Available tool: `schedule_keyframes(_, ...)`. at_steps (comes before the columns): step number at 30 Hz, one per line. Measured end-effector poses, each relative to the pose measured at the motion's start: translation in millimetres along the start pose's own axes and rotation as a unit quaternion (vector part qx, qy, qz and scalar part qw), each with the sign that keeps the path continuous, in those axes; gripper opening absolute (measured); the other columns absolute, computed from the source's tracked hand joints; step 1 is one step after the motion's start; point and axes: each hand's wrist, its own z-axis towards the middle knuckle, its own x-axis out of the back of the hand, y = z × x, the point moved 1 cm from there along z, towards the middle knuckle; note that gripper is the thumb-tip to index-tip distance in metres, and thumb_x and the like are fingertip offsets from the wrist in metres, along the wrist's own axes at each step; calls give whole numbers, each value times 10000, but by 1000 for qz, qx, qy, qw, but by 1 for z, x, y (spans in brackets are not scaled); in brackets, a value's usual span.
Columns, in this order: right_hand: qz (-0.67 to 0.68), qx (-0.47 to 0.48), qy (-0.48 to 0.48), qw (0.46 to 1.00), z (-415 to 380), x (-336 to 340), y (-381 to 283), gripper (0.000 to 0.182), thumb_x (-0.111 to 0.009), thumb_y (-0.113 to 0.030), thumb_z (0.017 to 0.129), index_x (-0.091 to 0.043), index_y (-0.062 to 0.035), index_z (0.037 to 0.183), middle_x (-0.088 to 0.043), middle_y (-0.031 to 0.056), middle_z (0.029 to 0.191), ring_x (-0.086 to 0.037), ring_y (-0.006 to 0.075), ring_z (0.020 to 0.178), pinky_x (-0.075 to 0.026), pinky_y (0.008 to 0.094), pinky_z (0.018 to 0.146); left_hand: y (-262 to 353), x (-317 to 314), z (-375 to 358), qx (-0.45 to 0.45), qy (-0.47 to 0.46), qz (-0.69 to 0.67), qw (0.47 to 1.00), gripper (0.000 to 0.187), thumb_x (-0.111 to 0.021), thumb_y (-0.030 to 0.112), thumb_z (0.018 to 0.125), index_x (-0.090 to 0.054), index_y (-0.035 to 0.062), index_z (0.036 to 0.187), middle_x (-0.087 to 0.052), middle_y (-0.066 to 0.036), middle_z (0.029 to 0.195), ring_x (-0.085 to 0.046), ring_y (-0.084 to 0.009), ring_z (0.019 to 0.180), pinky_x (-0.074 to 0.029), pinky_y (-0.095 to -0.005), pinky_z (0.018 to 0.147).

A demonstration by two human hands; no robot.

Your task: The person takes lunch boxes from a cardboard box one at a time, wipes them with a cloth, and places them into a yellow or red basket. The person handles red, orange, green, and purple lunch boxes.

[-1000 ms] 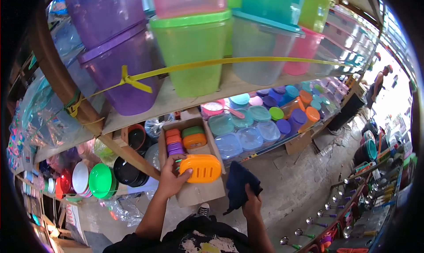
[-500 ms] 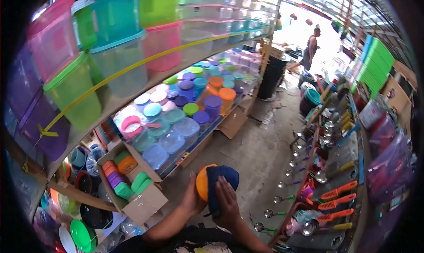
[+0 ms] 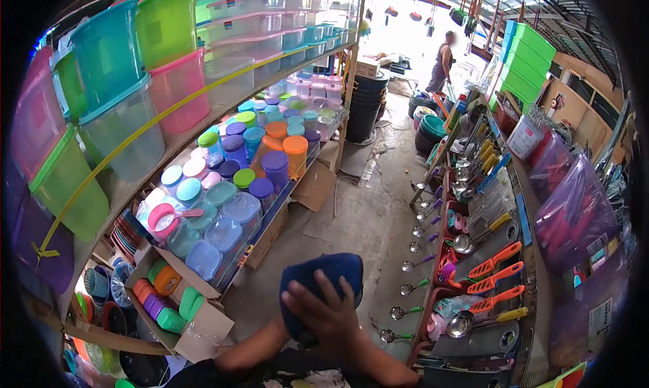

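A shop selling plastic housewares and kitchen tools, set along a narrow aisle; on the left, a wooden shelf (image 3: pixel 203 127) carries stacked tubs (image 3: pixel 125 127) in green, teal and pink, held back by a yellow strap (image 3: pixel 149 124); below it stand rows of jars (image 3: pixel 274 148) with coloured lids and clear lidded boxes (image 3: pixel 223 232); a carton (image 3: pixel 196 327) on the concrete floor (image 3: pixel 365 205) holds small coloured cases; on the right, ladles (image 3: pixel 419 266) hang in a row beside orange-handled turners (image 3: pixel 497 276) and bagged stock (image 3: pixel 574 212); green crates (image 3: pixel 531 63) are stacked further back; a person (image 3: pixel 443 60) stands at the bright open end.
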Motion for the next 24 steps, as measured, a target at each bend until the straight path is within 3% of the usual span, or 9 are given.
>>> schedule_keyframes(4,10,-102,33,994,20,1,14,774,-614,-346,737,-450,-162,1471,-363,128,1550,-285,421,1428,-186,605,1116,11,0,-17,8,74,118,990,747,-495,461,916,-231,178,1555,-349,-114,1541,-410,-275,1383,-318,-451,1152)
schedule_keyframes(5,44,-125,24,991,23,-1,19,776,-602,-270,800,-356,-62,1506,-291,226,1558,-251,487,1422,-180,566,1139,13,1,-19,10,92,147,985,763,-514,461,907,-228,180,1557,-344,-110,1544,-401,-265,1392,-314,-443,1154)
schedule_keyframes(9,162,-135,102,972,18,-35,21,791,-636,-268,851,-294,-5,1514,-291,249,1549,-275,455,1419,-206,539,1141,23,1,-23,-13,78,186,979,769,-436,511,895,-215,190,1558,-402,-128,1501,-437,-287,1360,-334,-465,1138)
schedule_keyframes(11,206,-150,200,946,18,-48,11,682,-512,-289,976,-258,82,1489,-267,306,1535,-304,448,1403,-219,509,1149,33,-13,-27,-72,63,151,984,768,-442,491,894,-197,213,1566,-399,-113,1505,-445,-280,1352,-343,-460,1130)
schedule_keyframes(15,253,-194,248,915,16,-65,-4,659,-452,-331,1018,-260,116,1463,-307,312,1501,-375,417,1361,-258,486,1141,48,-23,-29,-63,48,143,987,771,-465,466,888,-191,235,1571,-393,-101,1509,-465,-266,1333,-368,-447,1110)
schedule_keyframes(17,388,-255,268,844,15,-68,0,558,-441,-318,1021,-389,83,1406,-421,263,1431,-421,382,1323,-315,444,1109,51,-24,-31,-12,36,172,984,781,-482,432,889,-178,217,1575,-378,-107,1517,-468,-255,1327,-376,-423,1105)
schedule_keyframes(20,442,-261,217,830,11,-65,13,446,-441,-295,1018,-523,43,1297,-512,210,1343,-447,357,1296,-348,412,1077,54,-4,-31,17,-36,174,984,731,-481,380,917,-227,154,1564,-413,-145,1480,-478,-262,1325,-399,-420,1093)
schedule_keyframes(22,357,-244,209,877,25,-47,4,360,-525,-251,959,-602,-32,1235,-551,157,1319,-447,354,1297,-330,447,1077,53,-9,-32,1,-12,204,979,710,-475,393,931,-255,122,1549,-431,-144,1457,-497,-264,1306,-416,-409,1080)
schedule_keyframes(24,96,-145,159,972,34,-37,-10,358,-566,-121,864,-628,-63,1211,-582,142,1267,-505,362,1246,-314,445,1107,54,3,-34,-16,12,236,972,694,-469,405,944,-283,90,1534,-450,-143,1433,-516,-267,1287,-434,-398,1066)
